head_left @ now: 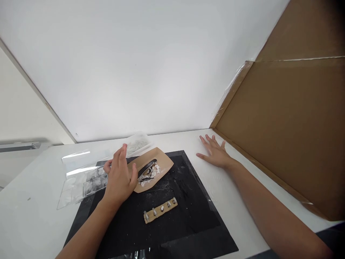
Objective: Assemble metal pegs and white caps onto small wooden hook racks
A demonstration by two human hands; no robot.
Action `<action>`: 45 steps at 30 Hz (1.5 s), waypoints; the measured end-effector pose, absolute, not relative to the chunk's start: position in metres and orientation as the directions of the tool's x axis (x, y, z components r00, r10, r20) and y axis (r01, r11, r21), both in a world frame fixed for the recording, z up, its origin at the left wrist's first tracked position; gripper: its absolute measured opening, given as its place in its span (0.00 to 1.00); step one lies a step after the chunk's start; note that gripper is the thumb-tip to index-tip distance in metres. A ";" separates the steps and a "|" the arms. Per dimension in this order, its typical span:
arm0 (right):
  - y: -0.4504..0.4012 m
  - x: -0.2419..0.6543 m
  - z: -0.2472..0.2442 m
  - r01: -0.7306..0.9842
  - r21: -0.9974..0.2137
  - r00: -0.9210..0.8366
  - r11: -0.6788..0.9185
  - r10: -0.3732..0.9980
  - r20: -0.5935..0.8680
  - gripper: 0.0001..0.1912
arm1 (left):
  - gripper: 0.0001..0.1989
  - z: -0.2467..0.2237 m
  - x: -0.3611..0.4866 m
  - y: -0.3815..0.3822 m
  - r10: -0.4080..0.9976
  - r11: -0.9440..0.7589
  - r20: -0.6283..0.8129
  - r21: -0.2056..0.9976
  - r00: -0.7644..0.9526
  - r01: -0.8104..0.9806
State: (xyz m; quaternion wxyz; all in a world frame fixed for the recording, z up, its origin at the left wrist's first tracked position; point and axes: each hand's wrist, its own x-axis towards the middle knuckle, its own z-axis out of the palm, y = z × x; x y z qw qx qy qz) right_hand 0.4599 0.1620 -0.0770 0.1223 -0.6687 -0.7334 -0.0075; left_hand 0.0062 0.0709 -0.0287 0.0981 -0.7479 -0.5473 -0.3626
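Observation:
My left hand (120,176) is raised over the left part of the black mat, its fingers apart and nothing in them. Just beyond it lies a shallow tan tray (164,162), partly covered by that hand. Small white pieces (152,172) and a dark, narrow tool (147,168) rest in the tray; the tool's kind is unclear. Nearer to me, a tan strip (159,213) on the mat carries a row of small whitish and metallic pieces. On the white table at the right, my right hand (215,153) lies with fingers spread, holding nothing.
A clear compartment box (71,189) with its lid raised stands at the left, partly behind my left hand. Behind the tray is a translucent bag (137,142). The black mat (188,216) covers the middle. A cardboard panel (291,126) borders the right, a white wall (134,72) the back.

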 end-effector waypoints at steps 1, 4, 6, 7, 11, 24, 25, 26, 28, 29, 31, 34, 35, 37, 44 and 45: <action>0.162 0.460 -0.077 0.984 -0.142 -0.086 0.111 0.981 0.173 0.52 | 0.35 -0.029 0.006 0.071 0.745 -0.370 0.658 0.274 0.107 0.888; 0.161 0.462 -0.078 0.988 -0.109 -0.094 0.108 0.988 0.123 0.53 | 0.35 -0.027 0.005 0.070 0.737 -0.342 0.675 0.332 0.032 0.879; 0.162 0.463 -0.079 0.991 -0.100 -0.084 0.094 0.992 0.097 0.51 | 0.35 -0.024 0.004 0.070 0.728 -0.319 0.685 0.355 -0.012 0.879; 0.162 0.464 -0.079 0.991 -0.102 -0.079 0.088 0.993 0.090 0.50 | 0.36 -0.021 0.003 0.070 0.720 -0.304 0.693 0.363 -0.037 0.881; 0.165 0.464 -0.082 0.993 -0.101 -0.057 0.064 0.996 0.073 0.43 | 0.32 -0.011 -0.007 0.072 0.710 -0.241 0.697 0.371 -0.098 0.897; 0.170 0.466 -0.086 0.988 -0.145 -0.029 0.059 0.978 0.205 0.28 | 0.18 -0.020 -0.033 0.091 0.771 -0.202 0.636 0.179 0.043 0.963; 0.170 0.466 -0.085 0.986 -0.149 -0.034 0.071 0.972 0.232 0.27 | 0.17 -0.019 -0.035 0.091 0.762 -0.167 0.648 0.197 0.000 0.966; 0.170 0.466 -0.084 0.985 -0.155 -0.039 0.082 0.963 0.266 0.26 | 0.17 -0.018 -0.038 0.092 0.751 -0.131 0.659 0.212 -0.043 0.968; 0.169 0.465 -0.081 0.980 -0.171 -0.036 0.101 0.938 0.344 0.24 | 0.18 -0.015 -0.045 0.093 0.734 -0.070 0.670 0.234 -0.109 0.970; 0.169 0.465 -0.079 0.977 -0.183 -0.028 0.106 0.923 0.385 0.23 | 0.20 -0.013 -0.049 0.093 0.730 -0.048 0.670 0.241 -0.130 0.969; 0.170 0.465 -0.075 0.971 -0.211 -0.006 0.114 0.890 0.455 0.22 | 0.25 -0.011 -0.056 0.094 0.725 -0.013 0.669 0.251 -0.164 0.968; 0.171 0.464 -0.072 0.960 -0.252 0.027 0.121 0.857 0.514 0.26 | 0.36 -0.011 -0.058 0.095 0.723 0.051 0.660 0.244 -0.204 0.969; 0.171 0.464 -0.071 0.956 -0.265 0.033 0.125 0.852 0.522 0.28 | 0.38 -0.012 -0.057 0.095 0.724 0.077 0.654 0.239 -0.219 0.968; 0.172 0.463 -0.072 0.946 -0.291 0.036 0.140 0.851 0.524 0.29 | 0.39 -0.015 -0.052 0.096 0.735 0.110 0.636 0.231 -0.236 0.967; 0.172 0.461 -0.078 0.901 -0.390 0.025 0.188 0.876 0.481 0.29 | 0.23 -0.033 -0.046 0.097 0.864 -0.006 0.501 0.119 -0.055 0.993; 0.172 0.460 -0.078 0.896 -0.402 0.026 0.189 0.880 0.473 0.28 | 0.21 -0.035 -0.046 0.097 0.873 -0.022 0.486 0.107 -0.033 0.994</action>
